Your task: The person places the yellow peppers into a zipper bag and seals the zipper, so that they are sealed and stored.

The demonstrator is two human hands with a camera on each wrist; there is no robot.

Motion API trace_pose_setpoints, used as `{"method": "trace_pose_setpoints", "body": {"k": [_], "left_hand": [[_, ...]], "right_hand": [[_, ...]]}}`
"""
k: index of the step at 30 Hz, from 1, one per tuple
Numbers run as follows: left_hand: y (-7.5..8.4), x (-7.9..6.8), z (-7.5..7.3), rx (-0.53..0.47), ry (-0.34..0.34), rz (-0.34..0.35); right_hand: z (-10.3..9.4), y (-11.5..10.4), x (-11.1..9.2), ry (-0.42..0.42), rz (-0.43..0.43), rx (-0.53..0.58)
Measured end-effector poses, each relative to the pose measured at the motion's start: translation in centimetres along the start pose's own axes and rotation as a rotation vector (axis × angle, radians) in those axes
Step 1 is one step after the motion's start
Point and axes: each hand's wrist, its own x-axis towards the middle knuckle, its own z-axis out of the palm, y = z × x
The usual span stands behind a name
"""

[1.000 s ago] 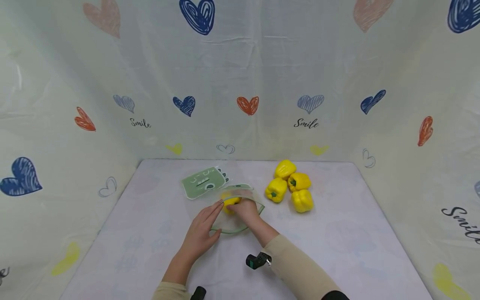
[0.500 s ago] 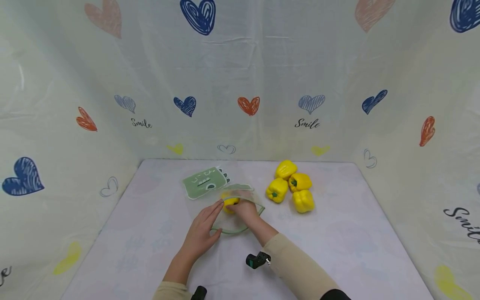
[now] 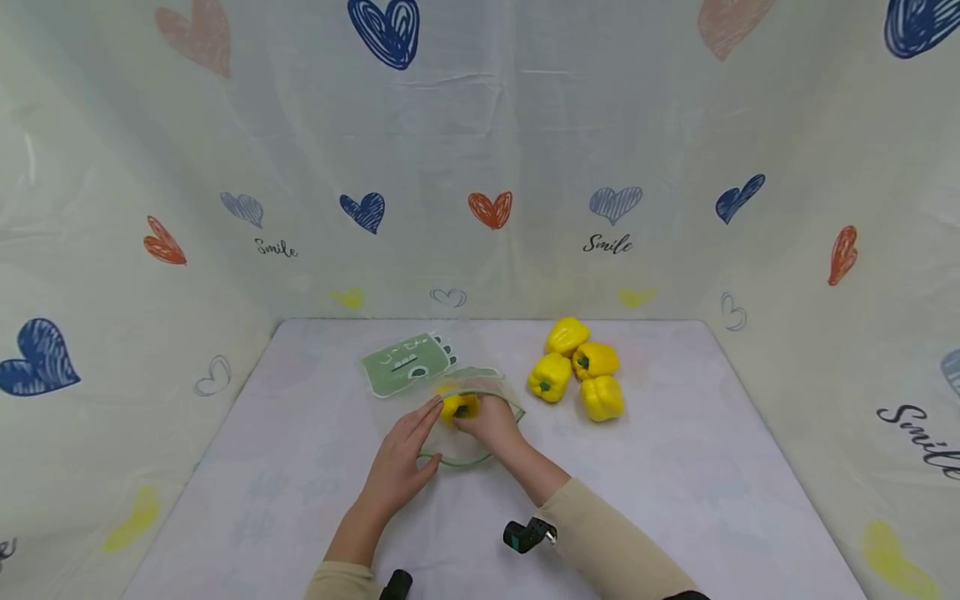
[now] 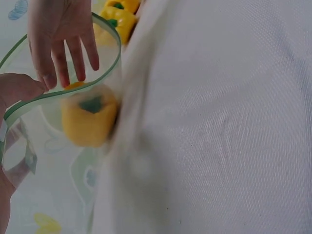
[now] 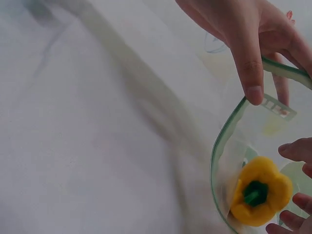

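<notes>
A person's left hand (image 3: 405, 458) is holding one end of the mouth of a clear plastic bag with a green rim (image 3: 467, 446), thumb on the near lip and fingers on the far one, so the mouth is standing wide. The right hand (image 3: 491, 423) is hanging inside, its fingers spread and gripping nothing, close to a glossy yellow bell pepper with a green stem (image 5: 262, 191) that is lying in the bag (whether a fingertip is touching it, the views are not showing clearly). Four more yellow peppers (image 3: 550, 377) are sitting together beyond the bag, on the right. The person is probably placing this pepper; the next move is likely calling for lifting the right hand out without snagging the rim, while the left is keeping the mouth apart.
</notes>
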Motion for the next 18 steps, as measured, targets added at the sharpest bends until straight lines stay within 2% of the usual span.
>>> {"method": "trace_pose_setpoints", "body": {"k": [6,11,18], "left_hand": [[-0.1,0.0,0.2,0.004,0.008,-0.017],[0.0,0.0,0.4,0.004,-0.003,-0.059],[0.0,0.0,0.4,0.008,-0.021,-0.07]], "right_hand": [[-0.9,-0.1,-1.5,-0.06,0.061,0.006],[-1.5,0.0,-2.2,-0.1,0.033,0.022],[-2.3,0.1,-3.1,-0.134,0.004,0.064]]}}
